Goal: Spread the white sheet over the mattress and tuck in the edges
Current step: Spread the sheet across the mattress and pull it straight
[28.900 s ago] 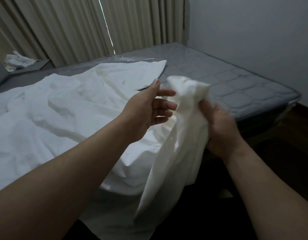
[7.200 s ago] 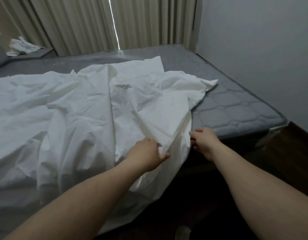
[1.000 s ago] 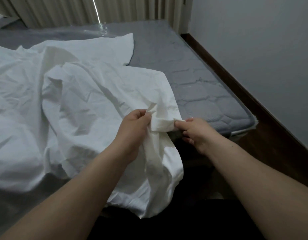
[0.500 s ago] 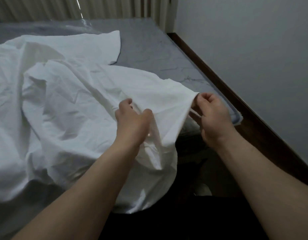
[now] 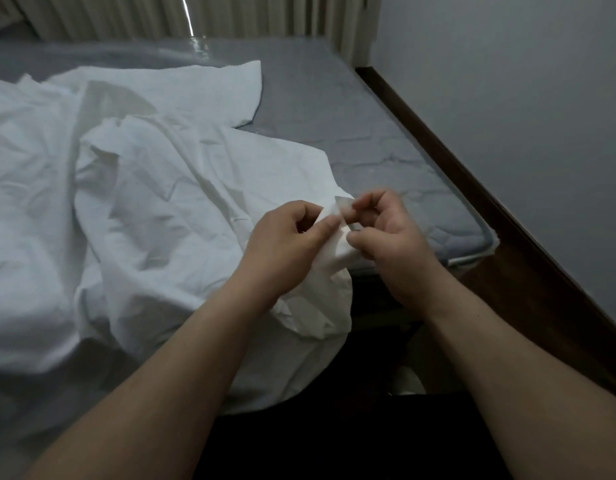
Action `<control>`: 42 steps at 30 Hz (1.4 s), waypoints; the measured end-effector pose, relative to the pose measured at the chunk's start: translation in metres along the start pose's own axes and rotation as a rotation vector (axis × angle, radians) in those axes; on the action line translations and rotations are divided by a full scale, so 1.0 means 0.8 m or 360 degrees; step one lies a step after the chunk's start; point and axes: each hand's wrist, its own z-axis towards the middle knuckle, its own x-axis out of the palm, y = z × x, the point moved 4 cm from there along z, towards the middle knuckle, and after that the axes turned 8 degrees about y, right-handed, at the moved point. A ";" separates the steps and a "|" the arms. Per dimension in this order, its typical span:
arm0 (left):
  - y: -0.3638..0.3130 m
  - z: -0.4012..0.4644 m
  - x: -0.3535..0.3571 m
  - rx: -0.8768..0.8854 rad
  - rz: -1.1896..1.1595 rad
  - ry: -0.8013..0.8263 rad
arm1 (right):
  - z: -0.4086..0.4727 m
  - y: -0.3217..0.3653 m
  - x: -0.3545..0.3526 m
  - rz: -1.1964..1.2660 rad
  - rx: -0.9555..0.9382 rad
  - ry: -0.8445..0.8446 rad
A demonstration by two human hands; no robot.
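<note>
The white sheet [image 5: 154, 188] lies crumpled over the left and middle of the grey quilted mattress [image 5: 379, 150]. Part of it hangs over the near edge. My left hand [image 5: 289, 237] and my right hand [image 5: 386, 230] are close together above the mattress's near right area. Both pinch the same small bit of the sheet's edge between thumb and fingers. The mattress's right side and its near right corner [image 5: 473, 244] are bare.
A grey wall [image 5: 524, 98] with a dark wooden skirting board [image 5: 473, 168] runs close along the bed's right side. Beige curtains [image 5: 195, 12] hang behind the bed's far end. Dark floor lies below the near edge.
My hands have come together from being spread apart, so the stretched sheet edge between them has gone slack and now bunches at my fingertips.
</note>
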 end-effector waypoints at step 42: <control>0.010 0.030 0.088 -0.0081 0.0427 0.0074 | -0.093 -0.056 -0.249 -0.1813 0.1556 -0.0510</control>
